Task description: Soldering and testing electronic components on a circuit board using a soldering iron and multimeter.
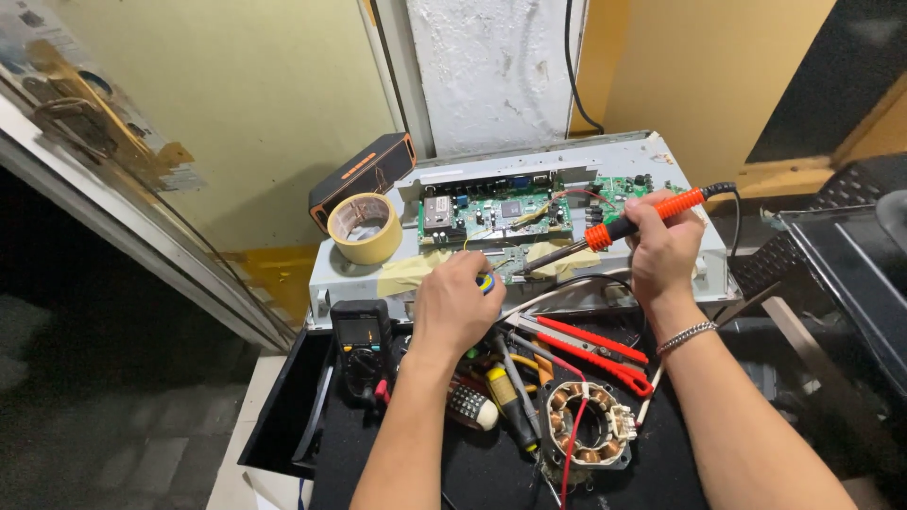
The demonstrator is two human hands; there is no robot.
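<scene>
— Right, from the left edge, what's there?

— A roll of masking tape (364, 228) rests on the grey metal chassis (652, 151), with an orange-trimmed speaker (364, 177) behind it. Below, a multimeter (361, 348) lies on the black bench.

— And the hands?

— The left hand (456, 307) is curled shut near the lower edge of the green circuit board (496, 215), pinching something small with a blue-and-yellow bit showing; I can't tell what it is. The right hand (661, 247) grips the orange-handled soldering iron (619, 229), its tip angled down at the board, just beside the left fingers.

— What might go wrong?

— I'd judge the hot tip sits near enough to those fingers to burn them if either hand slips. Lingering could also lift a pad. The iron's cord trails near the red-handled cutters (595, 351) and the copper-wound stator (586, 422); a snag could jerk the tip sideways.
</scene>
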